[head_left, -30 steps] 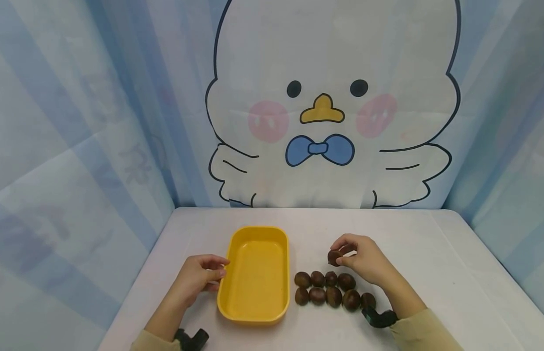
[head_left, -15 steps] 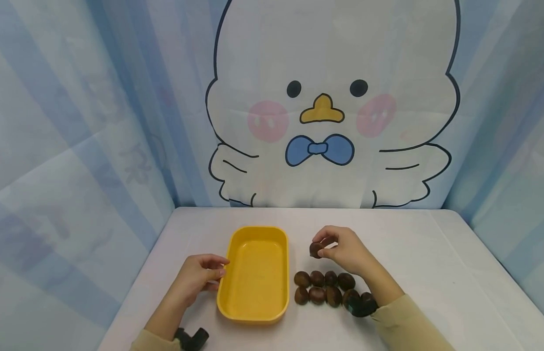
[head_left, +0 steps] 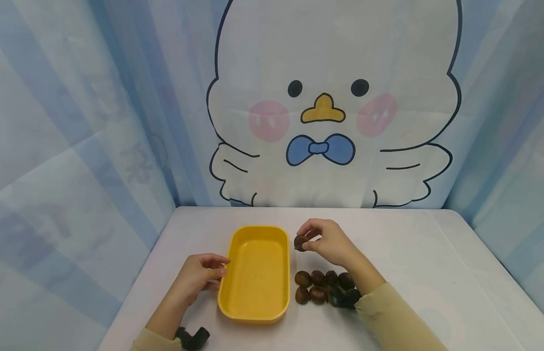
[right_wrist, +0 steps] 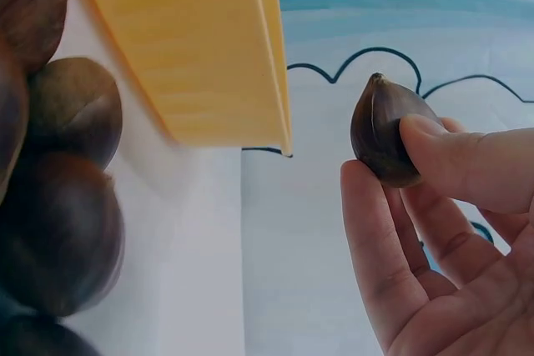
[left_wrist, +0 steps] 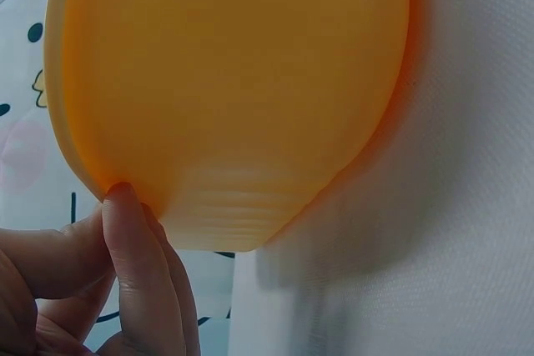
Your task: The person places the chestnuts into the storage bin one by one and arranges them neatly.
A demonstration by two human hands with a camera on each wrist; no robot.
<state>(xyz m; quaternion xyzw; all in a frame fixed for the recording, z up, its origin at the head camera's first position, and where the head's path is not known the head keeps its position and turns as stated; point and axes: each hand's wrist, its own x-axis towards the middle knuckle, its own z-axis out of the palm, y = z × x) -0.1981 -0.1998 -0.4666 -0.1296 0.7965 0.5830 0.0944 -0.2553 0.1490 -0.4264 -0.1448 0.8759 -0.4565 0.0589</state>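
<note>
Between the thumb and fingers of my right hand (head_left: 331, 243) is a brown chestnut (head_left: 300, 243), pinched above the table just off the tray's far right side. In the right wrist view that chestnut (right_wrist: 380, 135) points its tip upward, level with the lower end of the yellow tray (right_wrist: 192, 64). My left hand (head_left: 202, 278) pinches the left rim of the yellow tray (head_left: 254, 278), which has a bare floor. The left wrist view shows the fingertips right at the tray's edge (left_wrist: 234, 81). Two rows of chestnuts (head_left: 318, 294) lie right of the tray, the nearer row partly covered by the wrist camera.
A white table (head_left: 452, 273) carries everything. Behind it hangs a curtain (head_left: 324, 180) with a cartoon bird, and blue-striped curtains (head_left: 79, 170) close in the sides. Dark wrist cameras (head_left: 193, 338) stick out from both wrists.
My right hand has moved left and slightly away with the chestnut, from above the rows to beside the tray. The left hand and tray have stayed in place.
</note>
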